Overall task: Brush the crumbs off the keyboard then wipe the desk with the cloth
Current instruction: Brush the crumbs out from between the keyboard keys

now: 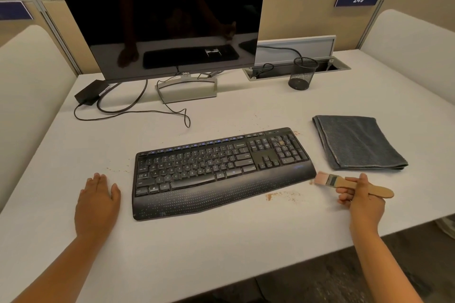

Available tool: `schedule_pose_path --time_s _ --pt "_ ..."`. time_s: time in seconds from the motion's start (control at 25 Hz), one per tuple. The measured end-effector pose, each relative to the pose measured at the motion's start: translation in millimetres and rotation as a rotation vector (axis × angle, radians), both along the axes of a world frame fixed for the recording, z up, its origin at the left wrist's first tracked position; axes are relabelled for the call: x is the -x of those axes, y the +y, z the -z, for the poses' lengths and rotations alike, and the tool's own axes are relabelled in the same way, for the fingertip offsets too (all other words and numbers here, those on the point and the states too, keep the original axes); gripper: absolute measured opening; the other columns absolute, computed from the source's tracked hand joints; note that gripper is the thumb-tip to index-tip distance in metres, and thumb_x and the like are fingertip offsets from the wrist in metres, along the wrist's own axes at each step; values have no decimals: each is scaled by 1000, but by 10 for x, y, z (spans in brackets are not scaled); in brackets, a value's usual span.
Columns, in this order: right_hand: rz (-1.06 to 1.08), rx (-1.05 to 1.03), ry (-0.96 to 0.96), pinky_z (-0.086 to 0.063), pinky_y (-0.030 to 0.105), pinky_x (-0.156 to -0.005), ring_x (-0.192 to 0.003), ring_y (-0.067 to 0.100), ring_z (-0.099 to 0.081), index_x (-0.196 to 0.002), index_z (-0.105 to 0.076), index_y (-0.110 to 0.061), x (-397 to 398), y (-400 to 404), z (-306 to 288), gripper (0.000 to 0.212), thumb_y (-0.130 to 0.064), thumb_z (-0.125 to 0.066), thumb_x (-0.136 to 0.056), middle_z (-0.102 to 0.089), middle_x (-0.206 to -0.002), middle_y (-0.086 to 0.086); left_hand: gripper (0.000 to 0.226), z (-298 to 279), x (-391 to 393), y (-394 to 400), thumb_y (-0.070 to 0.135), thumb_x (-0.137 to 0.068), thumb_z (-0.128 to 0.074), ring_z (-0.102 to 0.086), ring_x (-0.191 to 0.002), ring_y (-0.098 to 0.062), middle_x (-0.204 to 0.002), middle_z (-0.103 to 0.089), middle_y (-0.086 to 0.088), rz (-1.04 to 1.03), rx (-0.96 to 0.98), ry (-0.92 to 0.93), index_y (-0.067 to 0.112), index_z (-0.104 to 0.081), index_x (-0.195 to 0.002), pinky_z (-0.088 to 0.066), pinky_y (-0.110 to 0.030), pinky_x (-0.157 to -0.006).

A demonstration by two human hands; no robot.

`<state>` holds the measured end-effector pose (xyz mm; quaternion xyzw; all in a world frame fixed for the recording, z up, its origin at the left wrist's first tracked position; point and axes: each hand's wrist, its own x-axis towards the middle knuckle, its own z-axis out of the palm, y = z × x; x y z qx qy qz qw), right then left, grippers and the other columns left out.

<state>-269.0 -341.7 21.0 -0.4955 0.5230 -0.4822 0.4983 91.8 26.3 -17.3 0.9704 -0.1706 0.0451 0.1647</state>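
Note:
A black keyboard (221, 170) lies in the middle of the white desk (221, 248). Brown crumbs (280, 195) are scattered on the desk by its front right corner, a few more lie on the number pad (280, 143) and left of the keyboard (118, 169). My right hand (359, 194) grips the wooden handle of a small brush (332, 180), whose pale bristles point left, close to the keyboard's right end. My left hand (98, 202) rests flat on the desk left of the keyboard. A folded grey cloth (357, 142) lies to the right of the keyboard.
A dark monitor (157, 15) on a stand is behind the keyboard. A power brick (89, 92) and loose cables (138, 110) trail at the back left. A black mesh pen cup (301, 72) stands by a cable tray at the back right. The desk edge runs near my right forearm.

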Motion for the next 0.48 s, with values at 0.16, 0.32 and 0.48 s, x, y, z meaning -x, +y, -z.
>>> schedule_pose_path --time_s 0.16,0.32,0.48 --pt "-84 33 -43 -50 14 -43 -43 4 -58 -86 -62 -17 -116 56 -87 43 -56 -43 -85 -67 -56 -9 48 -4 3 7 20 -96 -38 -25 -137 -34 -146 -32 -22 -3 0 3 -7 -35 -136 -16 -42 -113" --pt "-120 138 67 -48 11 -45 -45 3 -58 -85 -63 -14 -127 61 -50 38 -45 -43 -93 -66 -57 -13 49 -4 -7 13 20 -97 -37 -24 -137 -34 -146 -31 -22 0 -1 13 -7 -34 -137 -16 -43 -113" --pt "-91 234 92 -47 9 -47 -49 2 -58 -75 -61 -23 -137 15 -246 35 -45 -43 -95 -64 -57 -18 48 -5 -2 18 20 -97 -37 -24 -137 -33 -146 -31 -21 -5 4 16 -7 -34 -137 -16 -42 -113"
